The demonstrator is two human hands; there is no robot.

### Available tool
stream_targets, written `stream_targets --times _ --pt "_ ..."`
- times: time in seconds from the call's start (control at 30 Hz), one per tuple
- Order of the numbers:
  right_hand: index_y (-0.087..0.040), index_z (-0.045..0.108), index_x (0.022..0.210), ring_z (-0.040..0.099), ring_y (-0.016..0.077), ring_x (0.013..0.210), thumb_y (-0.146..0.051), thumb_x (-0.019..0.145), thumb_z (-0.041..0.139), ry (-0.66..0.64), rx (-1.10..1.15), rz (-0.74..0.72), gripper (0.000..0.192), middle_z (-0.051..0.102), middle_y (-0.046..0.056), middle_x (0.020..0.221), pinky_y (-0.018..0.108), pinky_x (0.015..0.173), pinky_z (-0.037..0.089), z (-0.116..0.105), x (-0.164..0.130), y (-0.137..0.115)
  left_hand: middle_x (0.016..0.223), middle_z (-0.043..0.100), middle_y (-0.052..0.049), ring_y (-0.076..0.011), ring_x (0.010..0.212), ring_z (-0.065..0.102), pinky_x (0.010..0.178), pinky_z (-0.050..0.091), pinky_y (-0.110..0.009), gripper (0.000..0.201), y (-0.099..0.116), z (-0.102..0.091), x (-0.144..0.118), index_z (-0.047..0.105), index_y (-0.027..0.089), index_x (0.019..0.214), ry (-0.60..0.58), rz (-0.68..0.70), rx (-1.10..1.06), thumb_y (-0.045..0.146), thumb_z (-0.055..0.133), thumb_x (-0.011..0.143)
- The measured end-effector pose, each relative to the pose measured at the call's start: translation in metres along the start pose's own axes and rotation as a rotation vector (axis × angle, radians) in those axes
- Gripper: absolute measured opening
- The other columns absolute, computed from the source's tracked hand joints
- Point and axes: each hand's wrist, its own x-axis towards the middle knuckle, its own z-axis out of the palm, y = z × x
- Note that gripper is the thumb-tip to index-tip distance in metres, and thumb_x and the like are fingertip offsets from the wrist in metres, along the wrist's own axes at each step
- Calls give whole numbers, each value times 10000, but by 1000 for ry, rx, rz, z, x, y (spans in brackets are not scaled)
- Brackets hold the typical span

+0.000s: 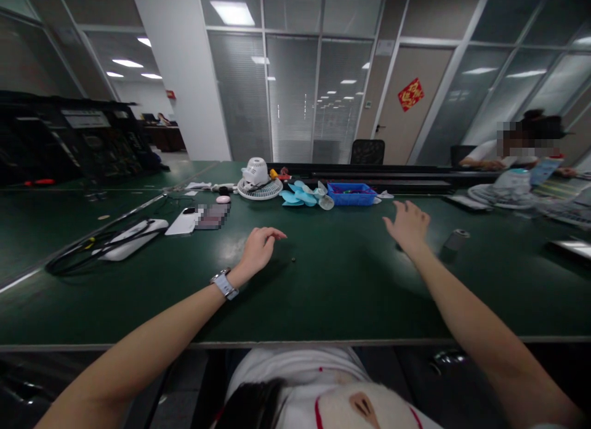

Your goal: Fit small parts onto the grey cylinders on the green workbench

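My left hand is over the left middle of the green table, fingers extended to the right and nothing visible in them. A watch is on that wrist. Just right of its fingertips, a tiny dark round piece, too small to name, lies on the tabletop. My right hand is raised over the right side, fingers spread, holding nothing. A small dark patch shows below its palm; I cannot tell whether it is an object or shadow. Right of that hand is a grey metallic cylinder.
At the back are a white fan, light-blue fan blades and a blue basket. On the left lie a white phone and a white device with black cable. Another person sits far right near more fan parts.
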Motion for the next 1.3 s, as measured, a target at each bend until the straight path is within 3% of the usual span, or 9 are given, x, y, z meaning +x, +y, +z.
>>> stream_targets --times 0.07,0.2,0.27,0.4,0.63,0.87,0.97,1.07,1.3 --pt "-174 556 1349 455 318 1323 -364 943 490 -38 243 -361 454 507 174 1424 520 1078 343 -5 -23 -41 886 731 -32 -211 897 607 814 432 -332 386 0 0 0 731 204 917 2 11 -21 141 356 851" --pt "-253 532 1405 420 210 1381 -326 992 446 -378 607 -1019 429 474 78 1487 426 1132 343 -8 -83 -114 716 690 -19 -186 750 615 744 421 -302 371 0 0 -1 713 186 871 -6 -2 -63 145 346 840" --pt "-242 513 1426 399 193 1397 -289 1000 437 -487 662 -1158 435 445 73 1508 403 1139 344 -7 -103 -134 647 651 -9 -174 664 595 685 410 -287 361 1 0 -2 711 183 857 3 -26 -83 160 352 834" --pt "-209 562 1385 469 194 1347 -219 998 430 -523 678 -1175 409 538 81 1425 402 1110 385 1 -112 -142 574 581 11 -156 571 538 593 369 -266 343 1 0 -3 706 185 824 10 -51 -137 172 363 812" --pt "-244 737 1117 677 178 1014 -13 854 505 -329 604 -1020 421 734 30 1102 354 918 498 4 -73 -111 554 523 19 -147 536 467 548 313 -262 321 -1 -1 -5 690 187 759 6 -28 -171 166 370 777" --pt "-205 737 1136 669 242 1004 -127 905 491 12 234 -285 347 725 82 1119 357 904 475 -14 11 2 562 508 0 -154 572 475 570 328 -272 217 -1 -3 -3 555 189 583 165 30 -333 130 373 686" --pt "-189 715 1185 650 234 1029 -123 901 491 -11 119 -44 368 724 96 1119 315 894 448 -18 29 53 560 500 -2 -154 575 475 571 330 -276 195 -2 -5 -2 514 194 555 220 53 -373 122 375 673" --pt "-191 698 1218 638 226 1018 -137 899 516 -132 70 45 371 729 103 1096 301 860 428 -17 34 81 543 475 3 -152 562 458 562 315 -280 189 -5 -5 -1 493 198 543 238 70 -367 117 377 669" --pt "-200 710 1190 629 215 982 -170 897 529 -193 60 70 346 731 95 1074 295 832 427 -6 35 89 543 479 5 -151 561 459 567 319 -282 200 -4 -6 -2 488 199 543 228 93 -338 109 376 682"
